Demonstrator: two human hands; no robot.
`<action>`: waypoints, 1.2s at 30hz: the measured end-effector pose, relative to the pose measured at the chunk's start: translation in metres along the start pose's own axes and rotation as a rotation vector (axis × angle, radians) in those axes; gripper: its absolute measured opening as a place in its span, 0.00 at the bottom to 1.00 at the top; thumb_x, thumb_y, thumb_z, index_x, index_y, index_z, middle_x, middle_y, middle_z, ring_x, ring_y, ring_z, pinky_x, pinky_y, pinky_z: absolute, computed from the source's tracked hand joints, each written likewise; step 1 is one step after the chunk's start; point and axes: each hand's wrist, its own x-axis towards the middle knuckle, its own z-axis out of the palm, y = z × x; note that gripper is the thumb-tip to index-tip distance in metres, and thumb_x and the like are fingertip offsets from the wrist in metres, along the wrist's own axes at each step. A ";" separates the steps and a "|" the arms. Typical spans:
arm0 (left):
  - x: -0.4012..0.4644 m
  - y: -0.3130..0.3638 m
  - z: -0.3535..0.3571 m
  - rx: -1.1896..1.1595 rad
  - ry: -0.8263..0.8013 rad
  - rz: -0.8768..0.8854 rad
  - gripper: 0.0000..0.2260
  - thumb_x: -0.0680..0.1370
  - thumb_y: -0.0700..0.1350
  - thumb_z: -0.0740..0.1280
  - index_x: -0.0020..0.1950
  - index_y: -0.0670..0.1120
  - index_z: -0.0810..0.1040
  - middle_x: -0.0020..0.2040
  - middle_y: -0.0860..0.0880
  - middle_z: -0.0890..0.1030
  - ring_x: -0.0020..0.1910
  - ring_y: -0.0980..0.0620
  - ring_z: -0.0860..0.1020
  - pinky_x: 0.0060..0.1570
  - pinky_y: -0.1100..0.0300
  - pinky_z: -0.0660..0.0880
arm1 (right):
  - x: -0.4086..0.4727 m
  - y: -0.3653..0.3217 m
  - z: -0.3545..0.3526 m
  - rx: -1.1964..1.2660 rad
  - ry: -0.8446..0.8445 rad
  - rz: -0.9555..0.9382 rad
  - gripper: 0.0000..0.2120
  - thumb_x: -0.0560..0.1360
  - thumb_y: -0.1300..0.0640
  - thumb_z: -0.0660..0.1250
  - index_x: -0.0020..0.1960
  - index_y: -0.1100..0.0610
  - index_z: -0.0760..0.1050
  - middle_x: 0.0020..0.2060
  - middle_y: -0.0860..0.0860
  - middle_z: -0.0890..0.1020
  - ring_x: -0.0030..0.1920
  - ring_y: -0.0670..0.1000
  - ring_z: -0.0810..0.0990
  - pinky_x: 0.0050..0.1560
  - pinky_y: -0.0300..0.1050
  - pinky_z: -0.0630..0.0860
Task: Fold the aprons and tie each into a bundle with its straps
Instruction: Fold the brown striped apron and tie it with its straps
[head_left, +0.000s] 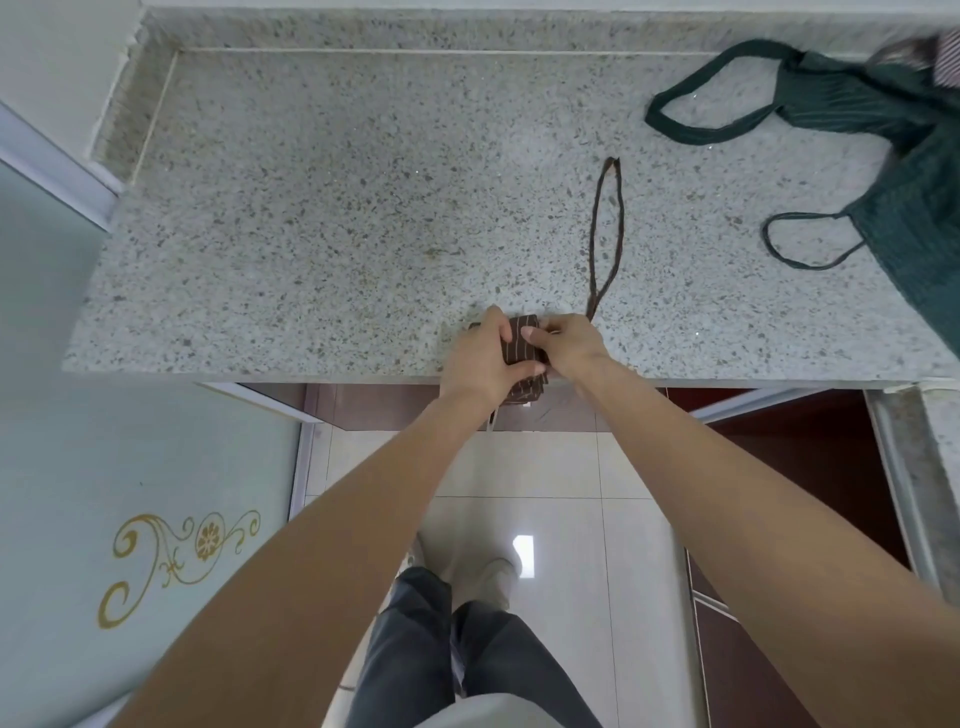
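Folded brown apron with thin pale stripes (521, 347), compacted into a small thick bundle at the near edge of the speckled grey granite countertop (322, 218), its lower layers overhanging the edge slightly. Left hand (485, 356): fingers curled over the bundle's left and far side, thumb lying across its near part, so that the hand grips the bundle. Right hand (563, 343): thumb pressed onto the bundle's upper right face, fingers curled round its right side; whether they also pinch a strap cannot be told. Both hands touch the bundle and nearly meet over it. A narrow brown strap loop (607, 234) runs from just beyond the right hand away across the countertop, lying flat as a long, slim oval. A thin pale strap end (491, 421) hangs below the counter edge under the left wrist. Dark green striped apron (914, 171), unfolded and crumpled, lies at the far right of the countertop, well apart from the bundle, with a wide green neck loop (711, 104) spread to its left and a thinner dark tie loop (810, 241) nearer the viewer. Below the counter: glossy pale floor tiles (561, 519), the person's grey trouser legs (441, 649), and at left a pale panel bearing a gold scroll ornament (176, 556).
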 end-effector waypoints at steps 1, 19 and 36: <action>0.001 0.003 0.000 0.027 0.014 -0.017 0.21 0.69 0.50 0.75 0.50 0.46 0.65 0.43 0.48 0.76 0.40 0.49 0.74 0.37 0.58 0.66 | 0.001 -0.001 0.001 -0.033 0.025 0.006 0.11 0.77 0.53 0.65 0.48 0.61 0.78 0.46 0.60 0.82 0.46 0.57 0.80 0.54 0.55 0.77; 0.003 -0.004 -0.030 -0.557 -0.246 -0.468 0.19 0.68 0.50 0.76 0.53 0.42 0.77 0.44 0.46 0.82 0.39 0.52 0.81 0.37 0.62 0.79 | -0.010 -0.004 -0.001 0.369 0.044 0.127 0.08 0.79 0.62 0.62 0.41 0.59 0.74 0.44 0.59 0.81 0.43 0.55 0.80 0.43 0.46 0.81; -0.014 0.009 -0.131 -0.740 -0.378 -0.071 0.12 0.72 0.46 0.73 0.55 0.51 0.78 0.52 0.49 0.83 0.52 0.52 0.81 0.55 0.58 0.76 | -0.061 -0.079 -0.021 0.276 0.035 -0.352 0.09 0.78 0.54 0.63 0.40 0.53 0.73 0.34 0.45 0.76 0.30 0.34 0.75 0.36 0.26 0.69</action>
